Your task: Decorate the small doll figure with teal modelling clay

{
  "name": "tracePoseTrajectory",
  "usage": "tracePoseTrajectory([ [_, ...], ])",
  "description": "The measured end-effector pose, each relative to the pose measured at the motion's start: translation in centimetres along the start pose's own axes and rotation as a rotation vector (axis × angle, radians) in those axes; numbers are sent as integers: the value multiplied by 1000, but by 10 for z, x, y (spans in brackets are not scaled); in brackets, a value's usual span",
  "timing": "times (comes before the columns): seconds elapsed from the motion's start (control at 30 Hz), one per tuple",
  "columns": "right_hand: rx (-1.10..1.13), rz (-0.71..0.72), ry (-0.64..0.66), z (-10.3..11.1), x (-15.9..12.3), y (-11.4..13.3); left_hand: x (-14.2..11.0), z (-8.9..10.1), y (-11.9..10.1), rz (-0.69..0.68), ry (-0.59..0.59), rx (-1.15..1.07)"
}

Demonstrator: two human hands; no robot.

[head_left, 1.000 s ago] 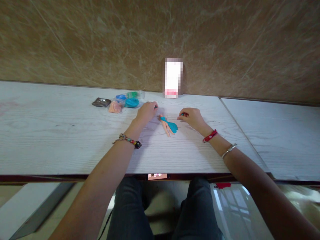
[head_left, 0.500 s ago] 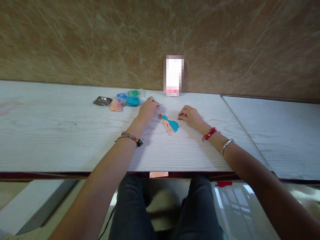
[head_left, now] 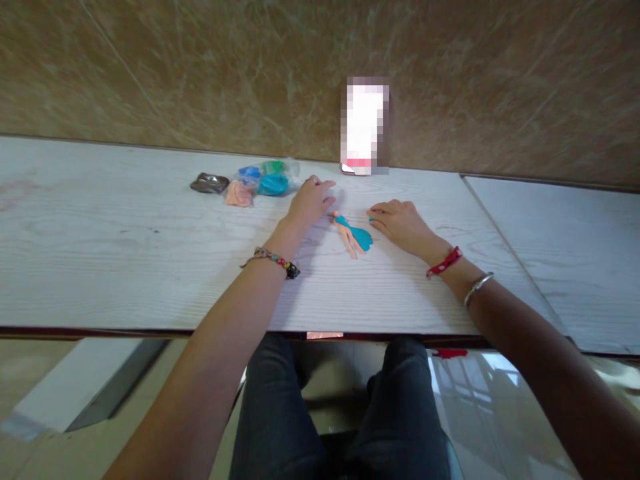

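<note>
A small flat doll figure [head_left: 353, 235] with peach legs and a teal dress, seemingly of modelling clay, lies on the white wood-grain table [head_left: 150, 280]. Just up and left of its head is my left hand [head_left: 313, 202], its thumb and forefinger parted with nothing seen between them. To the figure's right, my right hand [head_left: 400, 223] pinches a tiny teal clay piece [head_left: 371, 220] at its fingertips. Several soft clay packets lie left of my left hand: teal [head_left: 273, 185], green [head_left: 273, 167], blue [head_left: 249, 173], peach [head_left: 240, 194] and dark brown [head_left: 209, 183].
A phone [head_left: 363, 127] with a blurred-out bright screen leans against the brown marbled wall [head_left: 200, 73] at the table's back edge. A seam [head_left: 510, 250] crosses the table on the right. My legs [head_left: 280, 413] are under the front edge.
The view has shifted, so the table things appear higher and further right. My left thumb and forefinger have spread apart. A teal bit now shows at my right fingertips.
</note>
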State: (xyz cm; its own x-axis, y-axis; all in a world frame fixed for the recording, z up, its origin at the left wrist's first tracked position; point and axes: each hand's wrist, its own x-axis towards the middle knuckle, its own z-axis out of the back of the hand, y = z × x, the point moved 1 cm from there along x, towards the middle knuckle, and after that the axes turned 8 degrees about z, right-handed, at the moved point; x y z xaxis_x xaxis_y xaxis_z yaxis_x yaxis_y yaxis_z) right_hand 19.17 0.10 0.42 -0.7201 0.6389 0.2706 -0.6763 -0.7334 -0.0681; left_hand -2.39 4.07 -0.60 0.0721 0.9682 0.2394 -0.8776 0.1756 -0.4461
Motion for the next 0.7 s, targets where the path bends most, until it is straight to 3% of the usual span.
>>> tracePoseTrajectory([
  [0.17,185,46,-31,-7,1,-9,1,0,0,49,-16,-39],
  [0.37,215,-95,-91,-5,3,-13,1,1,2,64,-18,-63],
  [0.47,267,-90,-98,-4,2,-13,1,-2,3,57,-8,-40],
  [0.7,85,-45,-11,-11,-1,-8,2,-4,6,45,-2,-5],
])
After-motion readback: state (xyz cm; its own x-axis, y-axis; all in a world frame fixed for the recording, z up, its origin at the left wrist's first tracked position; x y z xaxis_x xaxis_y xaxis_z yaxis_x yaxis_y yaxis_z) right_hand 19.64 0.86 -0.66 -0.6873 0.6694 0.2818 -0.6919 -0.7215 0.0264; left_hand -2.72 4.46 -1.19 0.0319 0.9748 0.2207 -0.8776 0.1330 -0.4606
